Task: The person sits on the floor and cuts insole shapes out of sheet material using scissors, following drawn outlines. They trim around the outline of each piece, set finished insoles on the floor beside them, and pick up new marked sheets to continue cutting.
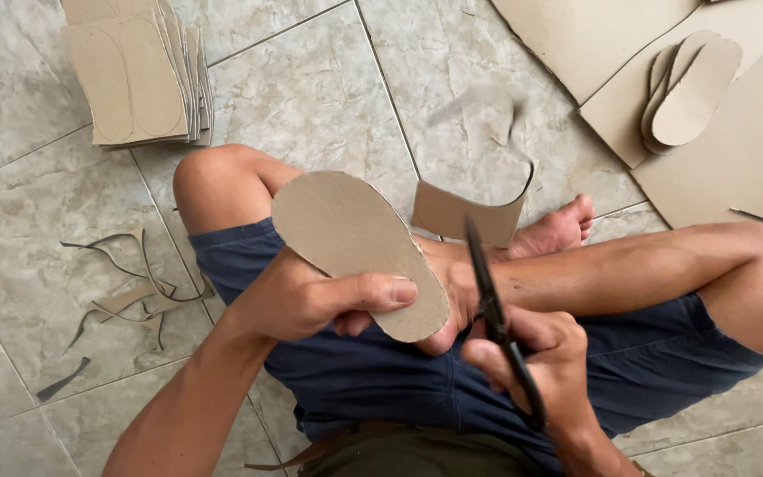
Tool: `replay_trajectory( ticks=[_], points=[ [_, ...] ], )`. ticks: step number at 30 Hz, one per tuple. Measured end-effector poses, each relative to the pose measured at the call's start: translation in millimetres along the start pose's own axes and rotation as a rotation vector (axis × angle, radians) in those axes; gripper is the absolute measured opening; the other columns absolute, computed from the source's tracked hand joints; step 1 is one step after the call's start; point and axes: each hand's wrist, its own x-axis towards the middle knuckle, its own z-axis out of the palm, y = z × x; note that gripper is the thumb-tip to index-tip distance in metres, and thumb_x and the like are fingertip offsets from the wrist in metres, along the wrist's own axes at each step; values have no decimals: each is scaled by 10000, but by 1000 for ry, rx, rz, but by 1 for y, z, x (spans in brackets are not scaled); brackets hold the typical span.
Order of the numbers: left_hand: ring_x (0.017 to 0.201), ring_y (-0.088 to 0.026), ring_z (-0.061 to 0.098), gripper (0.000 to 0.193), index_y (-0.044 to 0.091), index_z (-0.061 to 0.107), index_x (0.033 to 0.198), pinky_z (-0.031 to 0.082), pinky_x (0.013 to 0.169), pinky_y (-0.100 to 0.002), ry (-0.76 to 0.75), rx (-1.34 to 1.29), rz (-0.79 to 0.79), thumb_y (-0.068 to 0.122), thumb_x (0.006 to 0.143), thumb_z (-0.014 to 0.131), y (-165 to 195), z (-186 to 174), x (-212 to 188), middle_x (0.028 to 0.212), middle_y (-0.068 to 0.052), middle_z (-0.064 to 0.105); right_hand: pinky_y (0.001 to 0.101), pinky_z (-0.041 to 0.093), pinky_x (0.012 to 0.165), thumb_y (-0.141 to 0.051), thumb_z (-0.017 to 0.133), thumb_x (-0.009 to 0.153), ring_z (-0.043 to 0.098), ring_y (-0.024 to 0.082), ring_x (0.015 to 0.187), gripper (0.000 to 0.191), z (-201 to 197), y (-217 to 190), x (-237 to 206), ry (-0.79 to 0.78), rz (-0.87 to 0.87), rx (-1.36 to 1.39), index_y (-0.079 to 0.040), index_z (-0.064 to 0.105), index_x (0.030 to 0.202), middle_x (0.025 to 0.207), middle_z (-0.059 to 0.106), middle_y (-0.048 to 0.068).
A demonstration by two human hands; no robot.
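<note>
One sole-shaped cardboard cutout (pixel 355 243), tan, edges slightly ragged; pinched at its lower end in the left hand (pixel 311 300), thumb flat across the face, fingers hidden behind. It is held in the air above the person's crossed legs, its free end rising up and away from the grip.

One pair of scissors (pixel 498 318), dark, clasped in the right hand (pixel 536 353); blades closed or nearly so, pointing up just right of the pinched end, close to the cutout's edge but apparently apart from it.

One curled offcut strip (pixel 470 208), just beyond the blade tips, over the shin; whether it hangs free or rests on the leg cannot be told.

One bare foot (pixel 562 228) and shin, directly under and behind the blades.

Further out from the grip: a stack of marked blanks (pixel 139 71); thin trimmings (pixel 125 296) on the tiled floor (pixel 311 88); finished soles (pixel 691 88) lying on large cardboard sheets (pixel 735 159).

Risks, judged:
- The thumb lies near the cutting line, so a slip could nick it.
- The one-ended hold may let the cutout flex, giving a wandering edge.
- Open blades over bare skin could graze it.
</note>
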Motion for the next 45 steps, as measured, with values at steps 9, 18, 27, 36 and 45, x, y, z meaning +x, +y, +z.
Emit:
replay_trajectory(
  ticks=[9,18,27,36,45],
  points=[
    [1112,-302,636,569,-120,417,1409,478,974,-357,612,1059,776,163,991,681,-51,43,23,1206,-233,641,276,552,608,-103,706,829,687,146,653,191,6,-11,10,20,-4,412,65,699,921,743,736,80],
    [976,-91,683,331,-73,655,1248,566,887,-256,74,-13,240,89,963,708,-69,26,28,1062,-45,738,257,492,515,-61,717,782,648,135,554,168,-8,12,18,103,-13,276,64,718,894,636,693,72],
    [947,-95,694,306,-52,686,1217,564,855,-259,92,-91,221,67,935,701,-46,26,41,1059,-49,761,261,461,676,-205,607,928,609,142,757,268,-22,12,33,201,-123,298,36,644,1039,836,658,98],
    [1275,-315,615,389,107,706,1187,475,1128,-424,175,971,1004,39,809,768,-42,37,63,1250,-115,676,274,380,467,-373,675,875,540,150,539,355,-40,38,27,73,85,797,-26,619,827,646,607,60],
    [1277,-345,542,666,58,525,1432,445,1068,-464,154,1168,563,27,776,633,-90,43,148,1350,-161,600,363,540,832,-63,667,885,636,165,888,112,-131,-7,29,1159,-638,373,-37,607,976,998,656,67]
  ],
)
